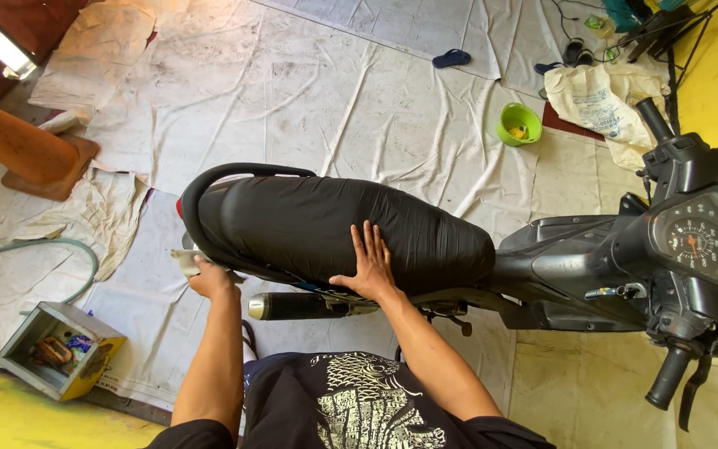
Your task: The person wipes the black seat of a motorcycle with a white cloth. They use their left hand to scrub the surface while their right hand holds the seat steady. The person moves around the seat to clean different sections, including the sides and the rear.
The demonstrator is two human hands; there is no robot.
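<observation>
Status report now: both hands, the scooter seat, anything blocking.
Left hand grips pale cloth at seat's rear. Right hand flat on black seat. Nothing blocking.

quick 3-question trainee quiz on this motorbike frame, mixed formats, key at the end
1. True or false: the right hand lies flat and open on the black padded motorbike seat.
2. Multiple choice: what does the left hand grip at the bike's tail, under the black curved grab rail? A) a spanner B) a pale crumpled cloth C) a green bowl
3. Fill in: the chrome-tipped exhaust pipe sits ____ the seat, on the person's side.

Key
1. True
2. B
3. below
</observation>
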